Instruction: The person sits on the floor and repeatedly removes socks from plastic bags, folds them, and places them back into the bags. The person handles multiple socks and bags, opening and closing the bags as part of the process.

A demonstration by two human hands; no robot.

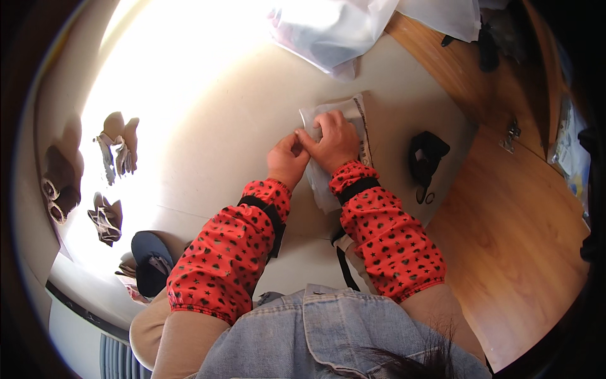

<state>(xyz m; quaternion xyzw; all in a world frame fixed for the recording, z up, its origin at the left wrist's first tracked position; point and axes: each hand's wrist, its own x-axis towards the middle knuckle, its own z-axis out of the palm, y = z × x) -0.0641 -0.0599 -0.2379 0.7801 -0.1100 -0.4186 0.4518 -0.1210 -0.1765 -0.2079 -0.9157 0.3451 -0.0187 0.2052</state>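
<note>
A flat, translucent plastic bag (354, 110) with a printed dark band along its right side lies on the pale surface before me. My left hand (287, 160) pinches the bag's left edge between thumb and fingers. Over the bag, my right hand (335, 141) has its thumb against the left fingertips at that same edge, its other fingers curled. Both hands hide the middle of the bag, and the exact pinch point is covered by the fingers. Red patterned oversleeves (222, 251) with black straps cover both forearms.
A larger plastic bag (331, 33) stands at the far side. To the right lie a black pouch (426, 154) with a ring and a wooden panel (516, 246) with a metal latch (510, 137). Work gloves (116, 144), brown rolls (61, 184) and a dark cap (152, 256) are leftward.
</note>
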